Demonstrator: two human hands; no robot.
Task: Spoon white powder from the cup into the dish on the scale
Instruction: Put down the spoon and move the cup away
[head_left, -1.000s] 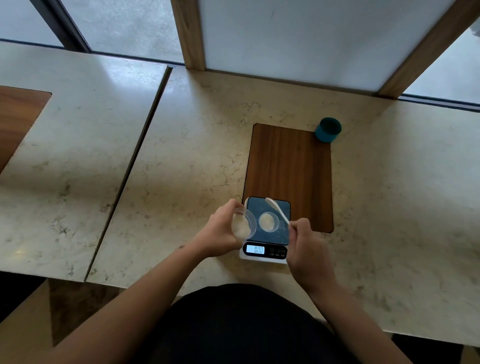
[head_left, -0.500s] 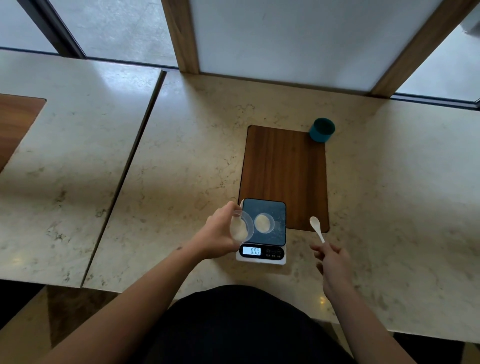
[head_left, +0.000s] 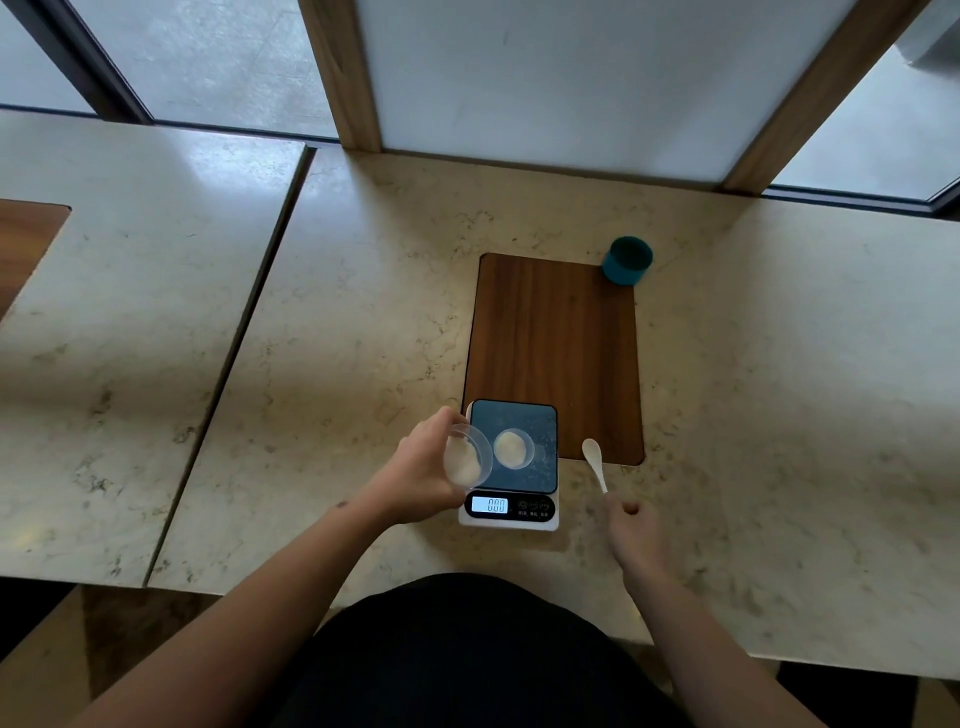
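A small digital scale (head_left: 543, 431) sits near the front of the marble table, its display lit. On its dark platform rests a clear round dish (head_left: 513, 449) with white powder in it. My left hand (head_left: 415, 470) grips a clear plastic cup (head_left: 466, 456) tilted on its side at the scale's left edge, white powder inside. My right hand (head_left: 635, 530) is to the right of the scale, pinching the handle end of a white spoon (head_left: 595, 462). The spoon's bowl points away from me over the table.
A dark wooden board (head_left: 553, 343) lies behind the scale. A teal cup (head_left: 627, 260) stands at its far right corner. A seam (head_left: 228, 364) splits the marble table on the left. Window frames and a white panel rise at the back.
My right hand has carried the spoon from above the dish out to the right of the scale. The left hand stays at the scale's left edge with the tilted cup.
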